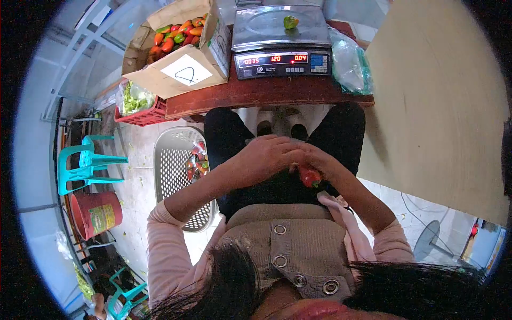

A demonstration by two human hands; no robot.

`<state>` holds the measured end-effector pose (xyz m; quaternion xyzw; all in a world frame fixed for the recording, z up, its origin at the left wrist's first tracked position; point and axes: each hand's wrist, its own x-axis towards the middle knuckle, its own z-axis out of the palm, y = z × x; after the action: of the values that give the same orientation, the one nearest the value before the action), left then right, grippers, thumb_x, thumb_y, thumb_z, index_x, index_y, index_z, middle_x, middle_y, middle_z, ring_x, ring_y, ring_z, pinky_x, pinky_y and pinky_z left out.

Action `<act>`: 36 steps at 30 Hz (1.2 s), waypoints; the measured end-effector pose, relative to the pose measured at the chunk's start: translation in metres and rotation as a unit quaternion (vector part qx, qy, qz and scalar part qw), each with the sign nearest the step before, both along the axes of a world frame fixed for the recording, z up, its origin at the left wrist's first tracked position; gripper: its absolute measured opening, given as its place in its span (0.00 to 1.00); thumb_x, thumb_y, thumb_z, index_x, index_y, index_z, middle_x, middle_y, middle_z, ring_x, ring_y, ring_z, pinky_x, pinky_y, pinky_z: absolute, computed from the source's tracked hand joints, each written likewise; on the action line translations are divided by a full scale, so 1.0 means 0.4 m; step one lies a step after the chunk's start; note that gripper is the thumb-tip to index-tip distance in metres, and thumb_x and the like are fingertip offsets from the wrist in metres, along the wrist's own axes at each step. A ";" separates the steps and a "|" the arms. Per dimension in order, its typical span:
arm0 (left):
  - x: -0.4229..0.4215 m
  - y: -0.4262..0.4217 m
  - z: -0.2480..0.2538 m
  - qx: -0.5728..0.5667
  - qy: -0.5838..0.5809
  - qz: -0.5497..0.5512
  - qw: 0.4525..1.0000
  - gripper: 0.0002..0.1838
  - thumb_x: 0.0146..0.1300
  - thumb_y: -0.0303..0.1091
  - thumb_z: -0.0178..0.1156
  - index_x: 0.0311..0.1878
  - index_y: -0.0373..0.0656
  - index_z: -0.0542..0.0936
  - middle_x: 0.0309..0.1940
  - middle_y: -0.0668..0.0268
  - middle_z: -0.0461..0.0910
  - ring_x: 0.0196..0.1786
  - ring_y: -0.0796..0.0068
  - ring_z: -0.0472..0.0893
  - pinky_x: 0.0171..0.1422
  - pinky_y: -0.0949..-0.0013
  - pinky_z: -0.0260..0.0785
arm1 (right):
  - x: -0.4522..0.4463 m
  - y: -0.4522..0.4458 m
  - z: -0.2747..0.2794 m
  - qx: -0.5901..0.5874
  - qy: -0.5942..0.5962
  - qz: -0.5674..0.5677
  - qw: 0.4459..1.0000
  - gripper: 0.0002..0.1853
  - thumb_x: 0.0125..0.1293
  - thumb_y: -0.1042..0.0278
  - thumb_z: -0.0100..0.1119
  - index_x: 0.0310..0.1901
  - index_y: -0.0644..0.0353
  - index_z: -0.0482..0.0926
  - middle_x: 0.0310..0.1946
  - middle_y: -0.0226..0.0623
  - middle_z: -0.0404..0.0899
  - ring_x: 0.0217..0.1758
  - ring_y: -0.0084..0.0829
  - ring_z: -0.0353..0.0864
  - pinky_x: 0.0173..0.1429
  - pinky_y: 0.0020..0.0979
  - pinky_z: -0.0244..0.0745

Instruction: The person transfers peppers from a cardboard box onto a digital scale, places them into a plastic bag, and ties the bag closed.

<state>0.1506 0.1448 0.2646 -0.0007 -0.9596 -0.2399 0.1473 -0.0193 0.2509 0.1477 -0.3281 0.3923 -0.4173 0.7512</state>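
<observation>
Both hands meet above my lap. My left hand (272, 153) is bent over with its fingers curled against the right one, and what they close on is hidden. My right hand (320, 160) is closed around a red pepper (309, 177), whose green stem end points down toward me. Whether thin plastic covers this pepper I cannot make out. Ahead on the table, a digital scale (281, 37) with a lit red display carries one small green pepper (290, 22).
A cardboard box (216, 53) of red, orange and green peppers stands left of the scale, plastic bags (349, 61) right of it. A grey basket (168, 160) with bagged peppers sits by my left leg. Farther left are a red crate (152, 114), turquoise chairs (88, 160) and a red bucket (82, 216).
</observation>
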 end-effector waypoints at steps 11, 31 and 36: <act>-0.004 -0.071 0.022 0.119 -0.023 0.120 0.985 0.06 0.62 0.33 0.53 0.39 0.42 0.71 0.33 0.56 0.75 0.40 0.51 0.77 0.42 0.55 0.69 | -0.012 0.106 0.127 0.124 -0.279 -0.233 0.923 0.25 0.69 0.51 0.47 0.58 0.64 0.69 0.51 0.45 0.76 0.36 0.25 0.80 0.36 0.21 0.78; -0.074 -0.117 0.094 0.180 0.043 0.116 0.976 0.05 0.60 0.28 0.56 0.38 0.38 0.75 0.32 0.60 0.76 0.38 0.60 0.78 0.43 0.66 0.69 | -0.132 -0.141 0.335 -0.213 0.230 -0.063 0.947 0.26 0.56 0.63 0.66 0.56 0.61 0.73 0.44 0.34 0.77 0.45 0.23 0.75 0.49 0.27 0.73; -0.086 -0.100 0.089 0.167 0.027 0.065 0.983 0.05 0.62 0.30 0.53 0.40 0.41 0.72 0.32 0.55 0.75 0.39 0.49 0.78 0.40 0.58 0.70 | -0.173 -0.177 0.283 -0.065 0.239 0.139 0.959 0.26 0.58 0.53 0.62 0.54 0.60 0.75 0.47 0.36 0.77 0.48 0.27 0.76 0.53 0.29 0.72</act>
<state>0.1164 0.1047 0.3004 0.0796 -0.8996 -0.3867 0.1864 -0.0884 0.1802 0.2609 -0.5174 0.4828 -0.2433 0.6634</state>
